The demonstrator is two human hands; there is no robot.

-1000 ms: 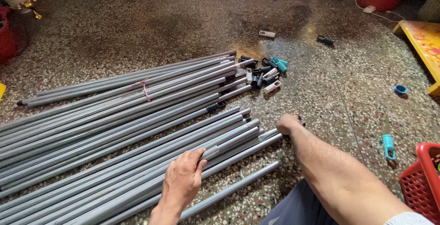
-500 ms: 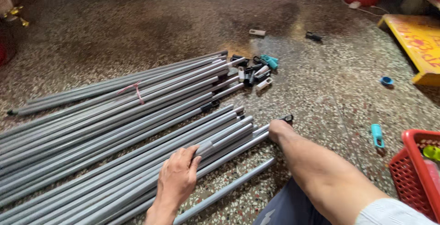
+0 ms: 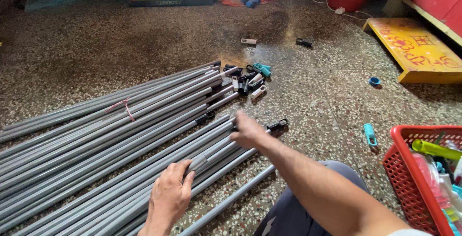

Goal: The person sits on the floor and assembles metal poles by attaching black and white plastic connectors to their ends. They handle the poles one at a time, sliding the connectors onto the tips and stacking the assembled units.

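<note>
Now the right hand (image 3: 248, 131) has moved up to the ends of the long grey plastic pipes (image 3: 144, 144) and clasps them; the left hand (image 3: 169, 196), open-palmed, presses pipes nearer the body.

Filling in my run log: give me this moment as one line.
left hand: flat on grey poles | right hand: at pole ends, grip unclear | nearby: black clip, red basket | floor: speckled terrazzo
</note>
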